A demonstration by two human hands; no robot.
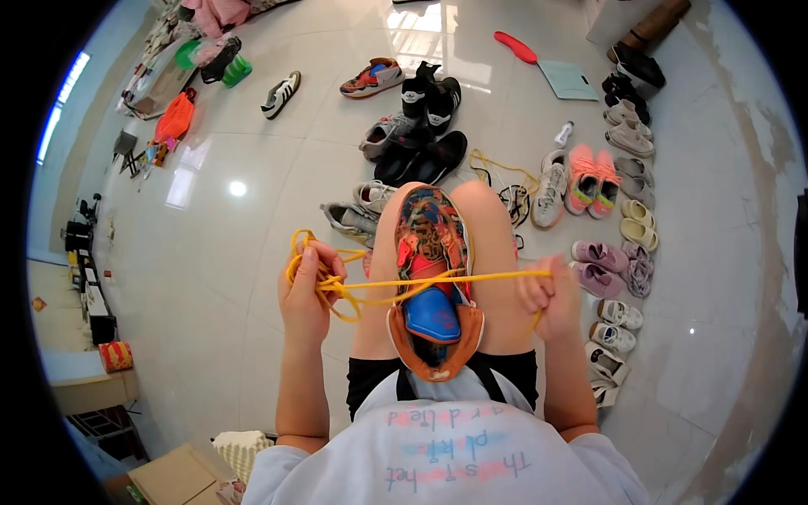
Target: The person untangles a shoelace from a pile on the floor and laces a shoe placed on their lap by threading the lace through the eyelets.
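A multicoloured sneaker (431, 227) rests on my lap, its toe pointing away from me. Its blue tongue (432, 316) is folded back toward the orange heel collar. A yellow shoelace (480, 278) stretches across above the shoe from hand to hand. Several loops of it are bunched in my left hand (310, 282), whose fingers are closed around them. On the right, my right hand (547, 295) pinches the other stretch of lace, and a short end hangs below it. The right hand is slightly blurred.
Several dark and grey shoes (421, 156) lie beyond my knees, near a matching multicoloured sneaker (372, 77). Loose laces (513, 198) lie on the floor. Pairs of shoes (599, 257) line the right wall. A dustpan (566, 80) lies at upper right, a cardboard box (177, 475) at lower left.
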